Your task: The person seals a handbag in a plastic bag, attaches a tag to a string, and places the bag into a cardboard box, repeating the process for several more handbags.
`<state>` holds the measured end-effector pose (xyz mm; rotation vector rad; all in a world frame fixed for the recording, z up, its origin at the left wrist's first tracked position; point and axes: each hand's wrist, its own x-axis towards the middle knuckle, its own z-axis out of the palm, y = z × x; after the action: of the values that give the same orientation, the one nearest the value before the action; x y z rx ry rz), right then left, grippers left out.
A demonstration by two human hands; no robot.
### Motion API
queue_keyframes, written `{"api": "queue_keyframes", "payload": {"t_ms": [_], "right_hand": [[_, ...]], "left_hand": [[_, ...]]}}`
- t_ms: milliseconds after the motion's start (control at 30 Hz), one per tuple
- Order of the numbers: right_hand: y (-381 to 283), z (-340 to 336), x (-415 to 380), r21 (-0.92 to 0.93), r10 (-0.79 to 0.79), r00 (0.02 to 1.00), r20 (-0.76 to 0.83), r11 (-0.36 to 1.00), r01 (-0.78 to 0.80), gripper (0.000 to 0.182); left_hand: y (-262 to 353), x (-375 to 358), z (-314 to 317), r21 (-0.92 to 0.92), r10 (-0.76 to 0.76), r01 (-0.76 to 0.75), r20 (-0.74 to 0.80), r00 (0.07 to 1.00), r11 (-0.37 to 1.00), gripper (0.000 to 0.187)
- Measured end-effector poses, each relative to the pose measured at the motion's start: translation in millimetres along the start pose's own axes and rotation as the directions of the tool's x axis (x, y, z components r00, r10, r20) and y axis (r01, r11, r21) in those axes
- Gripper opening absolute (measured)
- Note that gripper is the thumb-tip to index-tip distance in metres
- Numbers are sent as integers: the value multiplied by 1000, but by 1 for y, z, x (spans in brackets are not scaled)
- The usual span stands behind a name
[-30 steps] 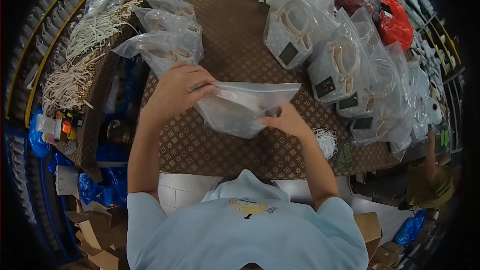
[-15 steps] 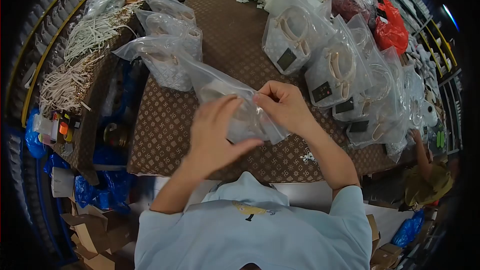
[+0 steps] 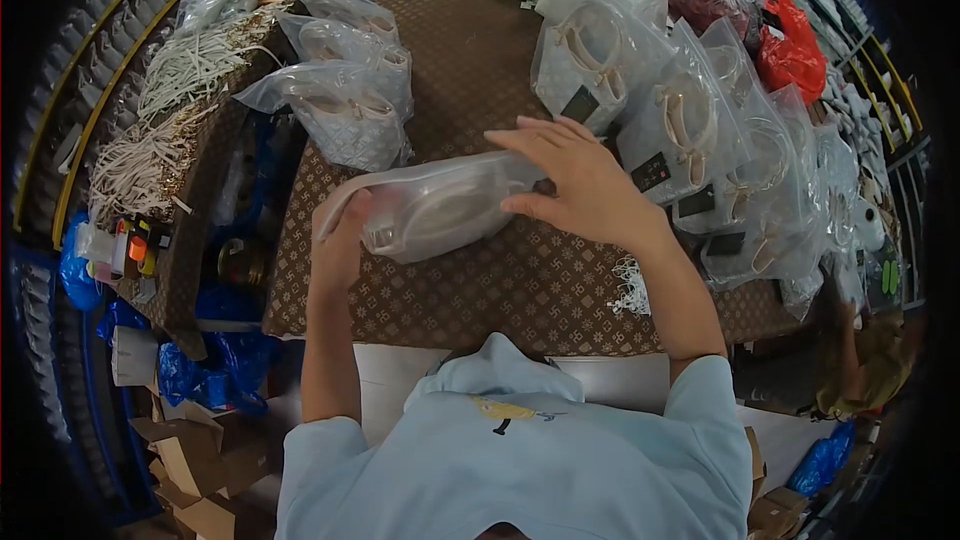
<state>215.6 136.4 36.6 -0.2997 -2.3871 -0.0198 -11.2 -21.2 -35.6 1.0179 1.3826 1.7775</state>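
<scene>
A handbag in a clear plastic bag is held above the patterned table, lying tilted on its side with the handle showing dimly through the plastic. My left hand grips the plastic at its left end, thumb on top. At the right end is my right hand, fingers stretched out and thumb apart, close to or touching the plastic. Ahead on the left stand several bagged handbags. More bagged handbags, with dark tags, stand to the right of my right hand.
White cords lie near the table's front edge. A side bench on the left holds bundled straps. Red plastic bags and grey pieces sit at the back right. Another person is at the far right.
The plastic-wrapped handbag has turned from slanting to nearly level. My left hand has moved left and closed on its end. My right hand has gone from pinching the plastic edge to spread fingers.
</scene>
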Motion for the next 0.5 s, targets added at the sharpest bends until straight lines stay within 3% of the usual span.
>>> {"api": "queue_keyframes", "payload": {"t_ms": [67, 133, 167, 233, 267, 333, 367, 433, 500], "right_hand": [[-1, 4, 0, 113, -36, 998, 54, 993, 29, 33], [0, -5, 7, 173, 168, 910, 378, 953, -247, 23], [-3, -8, 11, 173, 162, 911, 380, 955, -242, 23], [-9, -11, 13, 420, 196, 895, 400, 829, -369, 16], [-8, -12, 13, 418, 192, 892, 409, 830, -370, 16], [-2, -17, 13, 383, 246, 795, 555, 773, -507, 16], [1, -21, 12, 380, 242, 795, 556, 777, -502, 16], [4, -30, 6, 276, 195, 621, 760, 767, -579, 18], [5, -33, -2, 303, 181, 599, 780, 728, -615, 19]], "left_hand": [[-3, 8, -6, -74, -8, 4, -43, 999, 997, 30], [-5, 18, -8, -165, 32, -59, -157, 987, 985, 27], [-2, 25, -7, -167, 35, -62, -162, 986, 984, 27], [1, 39, -3, -207, 27, -78, -242, 970, 975, 27], [-2, 49, -3, -213, 21, -75, -249, 968, 974, 27], [-11, 67, -5, -126, 149, -150, -12, 989, 981, 29], [-15, 69, -4, -130, 153, -154, -17, 988, 979, 29], [-22, 74, 2, -197, 179, -176, -3, 984, 964, 30], [-22, 74, 3, -206, 170, -163, 16, 985, 965, 30]]}}
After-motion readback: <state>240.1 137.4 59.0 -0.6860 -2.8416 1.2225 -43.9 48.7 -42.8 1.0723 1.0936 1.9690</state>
